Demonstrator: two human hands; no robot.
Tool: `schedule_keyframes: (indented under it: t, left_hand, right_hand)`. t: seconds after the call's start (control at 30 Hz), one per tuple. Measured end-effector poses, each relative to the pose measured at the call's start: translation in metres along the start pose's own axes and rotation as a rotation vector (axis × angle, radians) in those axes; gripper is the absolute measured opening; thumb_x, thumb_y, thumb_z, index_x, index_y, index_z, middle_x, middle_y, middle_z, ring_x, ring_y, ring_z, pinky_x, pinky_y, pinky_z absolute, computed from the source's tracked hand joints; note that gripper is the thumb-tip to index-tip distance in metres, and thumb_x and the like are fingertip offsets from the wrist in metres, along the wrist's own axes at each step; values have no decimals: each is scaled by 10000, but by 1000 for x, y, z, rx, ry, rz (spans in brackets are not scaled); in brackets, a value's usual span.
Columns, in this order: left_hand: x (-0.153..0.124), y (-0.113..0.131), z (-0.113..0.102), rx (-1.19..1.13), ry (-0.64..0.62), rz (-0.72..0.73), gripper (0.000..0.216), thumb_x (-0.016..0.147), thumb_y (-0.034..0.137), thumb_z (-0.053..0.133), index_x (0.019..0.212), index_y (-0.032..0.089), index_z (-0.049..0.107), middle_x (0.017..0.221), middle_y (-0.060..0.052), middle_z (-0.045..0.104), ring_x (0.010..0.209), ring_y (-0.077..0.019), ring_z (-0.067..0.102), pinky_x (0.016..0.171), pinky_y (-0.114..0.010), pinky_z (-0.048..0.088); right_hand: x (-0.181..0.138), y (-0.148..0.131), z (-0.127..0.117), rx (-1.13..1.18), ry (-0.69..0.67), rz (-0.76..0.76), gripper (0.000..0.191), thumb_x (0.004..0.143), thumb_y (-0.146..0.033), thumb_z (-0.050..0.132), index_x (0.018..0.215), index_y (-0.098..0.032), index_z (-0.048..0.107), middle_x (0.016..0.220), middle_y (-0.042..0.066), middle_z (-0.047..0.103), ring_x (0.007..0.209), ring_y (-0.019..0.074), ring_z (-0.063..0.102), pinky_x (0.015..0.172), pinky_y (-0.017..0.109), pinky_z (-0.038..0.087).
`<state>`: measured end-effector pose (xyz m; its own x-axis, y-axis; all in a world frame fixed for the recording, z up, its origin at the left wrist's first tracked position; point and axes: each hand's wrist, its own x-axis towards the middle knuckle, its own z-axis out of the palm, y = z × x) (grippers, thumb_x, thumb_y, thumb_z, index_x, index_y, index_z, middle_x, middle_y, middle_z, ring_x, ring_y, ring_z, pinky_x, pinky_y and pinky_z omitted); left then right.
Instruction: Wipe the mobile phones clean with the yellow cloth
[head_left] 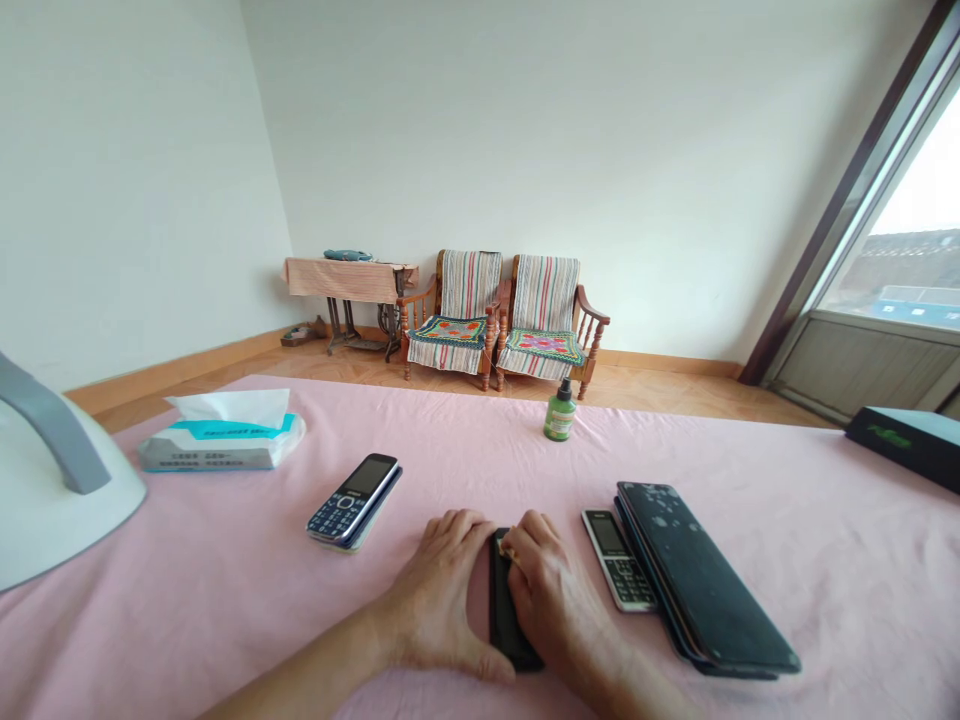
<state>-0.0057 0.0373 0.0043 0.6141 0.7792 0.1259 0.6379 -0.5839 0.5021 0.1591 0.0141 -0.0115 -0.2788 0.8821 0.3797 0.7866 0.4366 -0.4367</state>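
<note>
A black phone (504, 605) lies flat on the pink cloth, directly in front of me. My left hand (439, 590) steadies it from the left, fingers at its upper end and thumb by its lower end. The fingers of my right hand (551, 580) are curled over the screen, pinching a small pale wad (511, 553) against it. What the wad is made of is mostly hidden. To the right are a white keypad phone (621, 562) and a stack of dark phones or tablets (709, 580). On the left, a blue keypad phone (352, 500) rests on another flat device.
Beyond the hands stand a green spray bottle (559, 412) and a tissue pack (221, 440). A white appliance with a grey handle (64, 480) sits at far left, a black box (900, 445) at far right. Two wooden chairs (544, 310) are past the cloth's far edge (420, 392).
</note>
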Motion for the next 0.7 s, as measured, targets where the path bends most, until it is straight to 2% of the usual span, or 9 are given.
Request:
schedule_keyframes:
  t: [0.17, 0.33, 0.47, 0.7]
  left_hand:
    - [1, 0, 0, -1, -1, 6, 830, 413, 544, 781, 1119, 223, 484, 1109, -63, 477, 1016, -308, 452, 932, -481, 363]
    - [1, 1, -1, 7, -4, -6, 827, 401, 556, 780, 1100, 223, 491, 1109, -63, 480, 1009, -310, 457, 933, -486, 360]
    - [0, 0, 0, -11, 2, 12, 863, 411, 549, 784, 1154, 237, 474, 1118, -64, 475, 1026, -309, 452, 942, -478, 360]
    - [1, 0, 0, -2, -6, 5, 850, 409, 552, 786, 1136, 228, 487, 1111, -69, 479, 1023, -316, 454, 934, -494, 371]
  right_hand:
    - [-1, 0, 1, 36, 4, 25, 331, 761, 91, 398, 873, -136, 612, 897, 93, 564, 842, 211, 507, 767, 312, 449]
    - [-4, 0, 2, 60, 13, 50, 300, 766, 80, 413, 842, -129, 614, 868, 90, 561, 823, 212, 508, 759, 324, 452]
    - [-3, 2, 1, 100, 3, 60, 366, 804, 69, 393, 979, -145, 633, 927, 96, 556, 866, 208, 506, 773, 311, 457]
    - [0, 1, -5, 155, -1, 40, 325, 777, 78, 416, 857, -144, 639, 880, 83, 550, 838, 197, 514, 775, 303, 454]
